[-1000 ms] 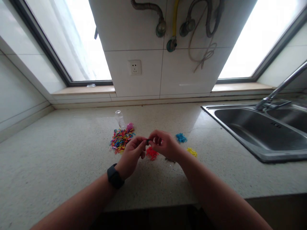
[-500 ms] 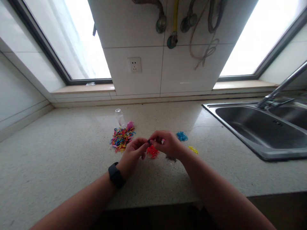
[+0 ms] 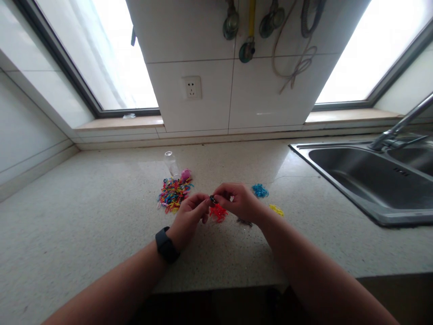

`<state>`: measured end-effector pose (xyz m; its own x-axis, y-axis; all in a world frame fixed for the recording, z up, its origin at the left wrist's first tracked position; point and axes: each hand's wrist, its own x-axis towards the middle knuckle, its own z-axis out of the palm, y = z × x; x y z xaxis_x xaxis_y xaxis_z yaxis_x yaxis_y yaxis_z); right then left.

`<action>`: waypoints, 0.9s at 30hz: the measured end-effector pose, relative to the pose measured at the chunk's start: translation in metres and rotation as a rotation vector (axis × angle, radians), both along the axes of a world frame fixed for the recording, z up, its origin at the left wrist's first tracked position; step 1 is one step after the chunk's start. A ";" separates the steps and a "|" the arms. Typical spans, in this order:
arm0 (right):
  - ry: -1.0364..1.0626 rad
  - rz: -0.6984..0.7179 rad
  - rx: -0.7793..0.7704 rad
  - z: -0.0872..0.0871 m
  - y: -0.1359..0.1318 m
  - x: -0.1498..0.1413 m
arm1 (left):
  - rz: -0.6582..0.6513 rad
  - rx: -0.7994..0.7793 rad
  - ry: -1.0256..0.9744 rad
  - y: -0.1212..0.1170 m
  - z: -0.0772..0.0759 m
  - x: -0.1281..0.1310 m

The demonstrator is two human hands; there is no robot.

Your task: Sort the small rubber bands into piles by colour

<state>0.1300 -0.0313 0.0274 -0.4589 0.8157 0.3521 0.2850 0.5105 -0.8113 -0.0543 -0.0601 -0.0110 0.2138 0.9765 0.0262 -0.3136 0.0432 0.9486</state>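
Note:
Between my fingertips, above the counter, is a small black rubber band [image 3: 213, 199], perhaps more than one. My left hand [image 3: 192, 212] pinches it from one side, and my right hand [image 3: 239, 201] pinches it from the other. Just below them lies a pile of red rubber bands [image 3: 218, 214]. A large mixed-colour heap of rubber bands [image 3: 174, 195] sits left of my left hand. Partly behind my right wrist is a small dark pile [image 3: 245, 222]. Blue bands [image 3: 260, 190] and yellow bands [image 3: 277, 210] lie to the right.
A clear plastic bottle or cup [image 3: 171, 163] and a pink item [image 3: 186, 175] stand at the back of the mixed heap. To the right is a steel sink [image 3: 341, 178] with a faucet [image 3: 389, 135]. A tiled wall with an outlet [image 3: 192, 87] rises behind the speckled counter [image 3: 111, 203].
The view has shifted slightly, so everything sits a little further right. Both hands keep their pinch, and more of the black band shows between the fingertips now.

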 end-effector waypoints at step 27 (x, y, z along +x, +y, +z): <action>0.102 -0.152 -0.012 0.008 -0.008 0.003 | -0.054 0.002 0.027 -0.001 -0.006 -0.004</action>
